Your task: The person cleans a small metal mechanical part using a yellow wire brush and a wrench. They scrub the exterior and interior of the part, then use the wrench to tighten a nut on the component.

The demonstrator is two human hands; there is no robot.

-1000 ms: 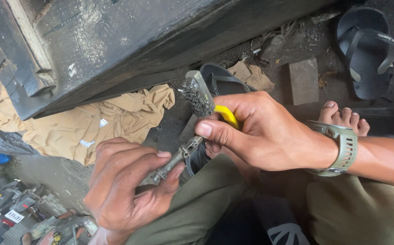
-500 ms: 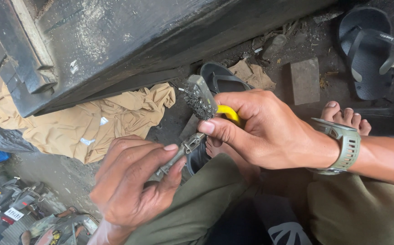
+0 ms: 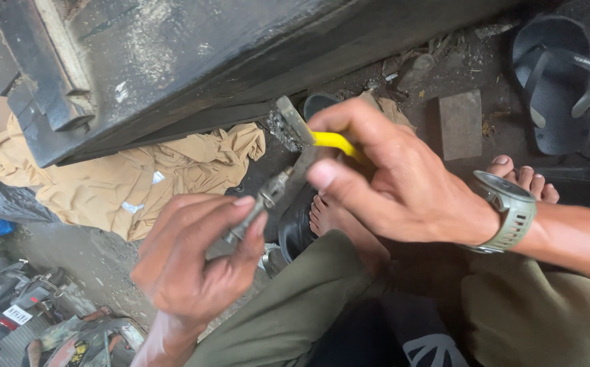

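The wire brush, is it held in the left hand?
No, the right hand grips the wire brush by its yellow handle, while the left hand holds a small metal part.

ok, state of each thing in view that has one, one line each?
left hand: closed on the metal part
metal part: held, tilted up to the right, grimy
right hand: gripping the wire brush
wire brush: raised, bristles beside the part's upper end; contact unclear
tan cloth: crumpled on the ground
flip-flop: lying loose, not worn
watch: strapped on the right wrist
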